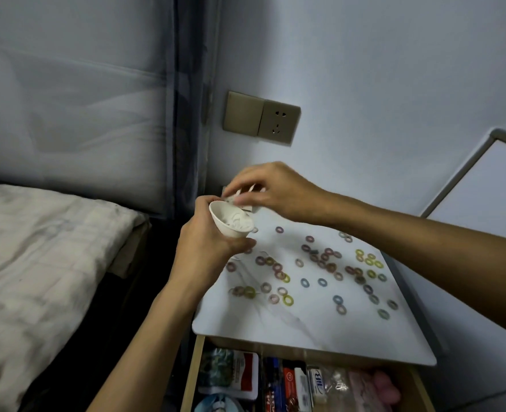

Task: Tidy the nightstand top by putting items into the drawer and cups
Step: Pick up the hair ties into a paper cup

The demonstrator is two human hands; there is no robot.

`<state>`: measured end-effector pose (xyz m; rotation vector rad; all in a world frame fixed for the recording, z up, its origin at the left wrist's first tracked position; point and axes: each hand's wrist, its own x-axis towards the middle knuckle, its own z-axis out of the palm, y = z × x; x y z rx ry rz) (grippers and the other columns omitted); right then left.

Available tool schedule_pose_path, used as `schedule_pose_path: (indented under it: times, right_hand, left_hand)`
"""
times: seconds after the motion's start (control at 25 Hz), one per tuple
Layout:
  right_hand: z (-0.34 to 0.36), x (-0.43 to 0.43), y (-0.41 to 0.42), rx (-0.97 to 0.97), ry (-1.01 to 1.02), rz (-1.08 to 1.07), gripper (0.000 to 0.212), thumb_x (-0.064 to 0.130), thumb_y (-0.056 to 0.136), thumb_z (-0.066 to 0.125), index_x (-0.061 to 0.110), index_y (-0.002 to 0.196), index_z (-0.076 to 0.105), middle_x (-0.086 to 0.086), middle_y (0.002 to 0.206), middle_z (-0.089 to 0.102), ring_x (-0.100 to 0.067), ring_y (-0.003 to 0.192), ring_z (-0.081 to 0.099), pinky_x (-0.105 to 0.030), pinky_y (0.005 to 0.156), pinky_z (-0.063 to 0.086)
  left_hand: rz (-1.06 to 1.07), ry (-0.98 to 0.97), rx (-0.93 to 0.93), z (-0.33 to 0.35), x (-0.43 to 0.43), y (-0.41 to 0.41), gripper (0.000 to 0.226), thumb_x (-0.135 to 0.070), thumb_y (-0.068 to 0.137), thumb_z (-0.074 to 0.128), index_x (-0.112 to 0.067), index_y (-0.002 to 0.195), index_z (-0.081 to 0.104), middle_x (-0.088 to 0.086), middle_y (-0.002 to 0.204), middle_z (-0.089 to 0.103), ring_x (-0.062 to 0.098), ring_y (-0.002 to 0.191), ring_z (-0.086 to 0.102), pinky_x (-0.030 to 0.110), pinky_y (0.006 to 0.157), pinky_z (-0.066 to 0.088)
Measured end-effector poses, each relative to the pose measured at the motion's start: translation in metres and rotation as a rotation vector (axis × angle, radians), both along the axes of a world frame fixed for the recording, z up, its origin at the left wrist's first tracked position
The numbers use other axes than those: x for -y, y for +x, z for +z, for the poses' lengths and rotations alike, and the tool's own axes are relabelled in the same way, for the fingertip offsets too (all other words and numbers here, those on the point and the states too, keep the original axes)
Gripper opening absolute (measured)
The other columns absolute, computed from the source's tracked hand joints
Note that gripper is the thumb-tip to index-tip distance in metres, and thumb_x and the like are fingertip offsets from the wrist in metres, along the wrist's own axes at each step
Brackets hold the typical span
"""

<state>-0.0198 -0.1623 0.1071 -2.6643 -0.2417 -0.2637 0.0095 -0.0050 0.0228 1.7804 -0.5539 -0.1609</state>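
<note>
My left hand (207, 242) holds a small white cup (229, 221) tilted above the back left corner of the white nightstand top (305, 328). Something white lies inside the cup. My right hand (272, 191) reaches over the cup's rim, fingers pinched on small white pieces (246, 200); what they are I cannot tell. Several small coloured rings (323, 263) lie scattered over the top. Below the front edge, the wooden drawer (193, 370) stands open, packed with packets and small boxes.
A bed with a pale cover (37, 263) lies to the left, with a dark gap between it and the nightstand. A wall socket and switch plate (260, 117) sits above the nightstand. A white framed panel (483, 179) leans at the right.
</note>
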Motion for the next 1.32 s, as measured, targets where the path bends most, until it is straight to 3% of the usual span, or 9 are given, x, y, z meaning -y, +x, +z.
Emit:
schedule_pose_path:
  times: [0.08,0.2,0.28,0.4,0.6,0.76,1.0,1.12,1.32]
  right_hand:
    - [-0.018,0.022,-0.001,0.101,0.101,-0.252,0.011,0.015,0.089,0.066,0.015,0.096,0.075,0.005,0.091,0.071,-0.004,0.082,0.064,-0.02,0.077,0.051]
    - [-0.079,0.058,-0.001,-0.207,-0.03,-0.555,0.01,0.018,0.085,0.07,0.011,0.091,0.076,-0.005,0.089,0.074,-0.017,0.083,0.068,-0.036,0.081,0.055]
    - [-0.124,0.066,-0.007,-0.408,-0.114,-0.68,0.022,0.03,0.081,0.076,0.01,0.091,0.075,-0.006,0.092,0.074,-0.021,0.089,0.068,-0.032,0.08,0.054]
    - [-0.157,0.065,-0.011,-0.423,-0.04,-0.784,0.028,0.036,0.081,0.075,0.01,0.092,0.074,-0.007,0.093,0.073,-0.024,0.089,0.068,-0.031,0.074,0.051]
    - [-0.162,0.055,-0.007,-0.44,-0.274,-0.805,0.023,0.027,0.091,0.064,0.009,0.106,0.066,-0.013,0.111,0.068,-0.032,0.101,0.064,-0.029,0.073,0.044]
    - [-0.165,0.047,-0.009,-0.422,-0.453,-0.737,0.017,0.009,0.094,0.052,0.004,0.108,0.061,-0.017,0.114,0.063,-0.034,0.104,0.062,-0.029,0.072,0.04]
    - [-0.164,0.062,-0.019,-0.367,-0.315,-0.635,0.012,0.014,0.093,0.058,0.007,0.102,0.054,-0.021,0.11,0.062,-0.036,0.098,0.061,-0.03,0.071,0.042]
    - [-0.161,0.071,-0.021,-0.272,-0.226,-0.663,0.014,0.019,0.087,0.07,0.01,0.097,0.067,-0.013,0.099,0.068,-0.03,0.092,0.064,-0.029,0.071,0.045]
    - [-0.147,0.072,-0.012,-0.12,-0.115,-0.604,0.01,0.008,0.082,0.074,0.007,0.092,0.076,-0.008,0.091,0.073,-0.019,0.085,0.067,-0.022,0.073,0.045]
  left_hand:
    - [0.027,-0.018,-0.001,-0.001,-0.002,0.002,0.071,-0.02,0.058,0.092,-0.027,0.114,0.048,-0.013,0.094,0.062,-0.003,0.081,0.057,0.003,0.055,0.041]
    - [0.052,-0.045,0.016,0.0,-0.006,0.005,0.072,-0.022,0.058,0.092,-0.029,0.113,0.046,-0.016,0.094,0.059,-0.005,0.083,0.055,0.003,0.059,0.042]
    - [0.072,-0.061,0.027,0.001,-0.01,0.007,0.072,-0.022,0.058,0.092,-0.03,0.112,0.045,-0.017,0.094,0.058,-0.004,0.084,0.055,0.006,0.06,0.043]
    - [0.111,-0.084,0.034,0.0,-0.015,0.014,0.072,-0.022,0.059,0.091,-0.026,0.116,0.047,-0.014,0.097,0.06,0.003,0.088,0.058,0.011,0.065,0.043]
    - [0.159,-0.093,0.035,-0.004,-0.021,0.021,0.072,-0.022,0.058,0.091,-0.023,0.116,0.048,-0.011,0.098,0.062,0.014,0.095,0.061,0.03,0.079,0.052]
    - [0.157,-0.102,0.034,-0.004,-0.02,0.022,0.072,-0.022,0.058,0.091,-0.024,0.115,0.048,-0.012,0.098,0.061,0.013,0.095,0.061,0.029,0.079,0.052]
    - [0.153,-0.114,0.025,-0.004,-0.02,0.021,0.071,-0.022,0.058,0.091,-0.025,0.114,0.048,-0.011,0.098,0.062,0.013,0.096,0.061,0.032,0.08,0.053]
    - [0.156,-0.116,0.021,-0.005,-0.02,0.022,0.071,-0.023,0.058,0.091,-0.026,0.114,0.048,-0.012,0.098,0.062,0.013,0.096,0.062,0.035,0.083,0.054]
    - [0.156,-0.122,0.024,-0.004,-0.021,0.024,0.071,-0.021,0.057,0.091,-0.026,0.113,0.047,-0.013,0.097,0.061,0.015,0.096,0.061,0.038,0.084,0.054]
